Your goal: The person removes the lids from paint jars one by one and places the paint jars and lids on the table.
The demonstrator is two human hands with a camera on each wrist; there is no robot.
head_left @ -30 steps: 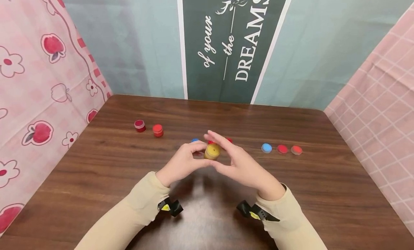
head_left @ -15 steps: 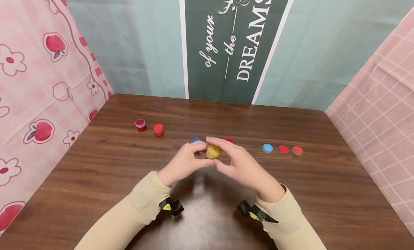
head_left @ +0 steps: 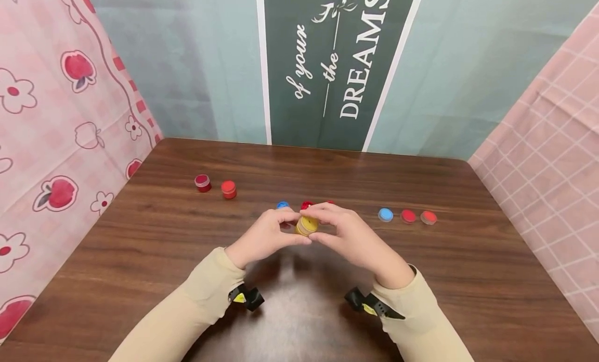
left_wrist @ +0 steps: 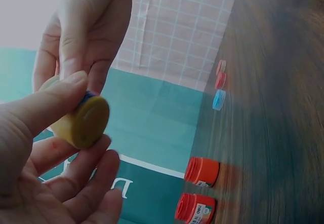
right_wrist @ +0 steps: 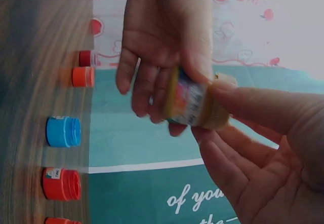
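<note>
Over the middle of the table, a small yellow paint jar is held between both hands. My left hand grips its body, thumb across the near side, as the left wrist view shows. My right hand pinches the jar's lid end with thumb and fingers. A colourful label on the jar shows blurred in the right wrist view. Just behind the hands stand a blue paint jar and a red paint jar, both lidless, with an orange-red jar beside them, partly hidden by the right hand in the head view.
At the back left are a dark red jar and an orange-red jar. To the right lie a light blue lid, a red lid and an orange-red lid. Cloths hang around the wooden table.
My right hand's raised, straighter fingers have come down and curled onto the yellow jar's lid. The jar leans slightly differently; my left hand keeps its grip in about the same place.
</note>
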